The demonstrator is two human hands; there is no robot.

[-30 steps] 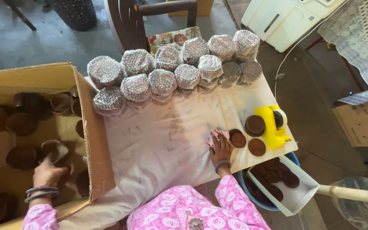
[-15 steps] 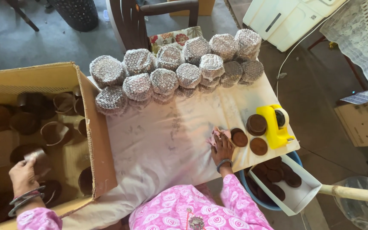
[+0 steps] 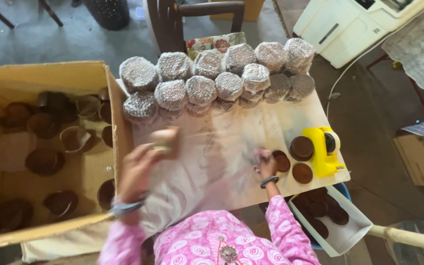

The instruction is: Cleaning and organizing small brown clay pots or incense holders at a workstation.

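I'm working over the big cardboard box (image 3: 50,78) at my left, its floor dotted with dark brown, round clay cups (image 3: 45,161), matte and earthy. Beside it the table (image 3: 231,181) is wearing a pale, creased, dusty sheet, and along its far edge a double row of foil-wrapped bundles (image 3: 202,78) is sitting, crinkly, silvery and drum-shaped. My left hand (image 3: 138,172) is passing over the box wall above the sheet, fingers curled around a small pale cup (image 3: 165,140); it's blurred, so I can't tell its make. My right hand (image 3: 267,164) is resting flat on the sheet, fingers pressed narrow on something small I can't make out, just beside three flat brown lids (image 3: 302,147). A glossy yellow tape dispenser (image 3: 324,149) is standing near them. By my reckoning I'm mid-carry, bringing a cup to the work spot; setting it down upright near the lids is calling for a steady, gentle placement
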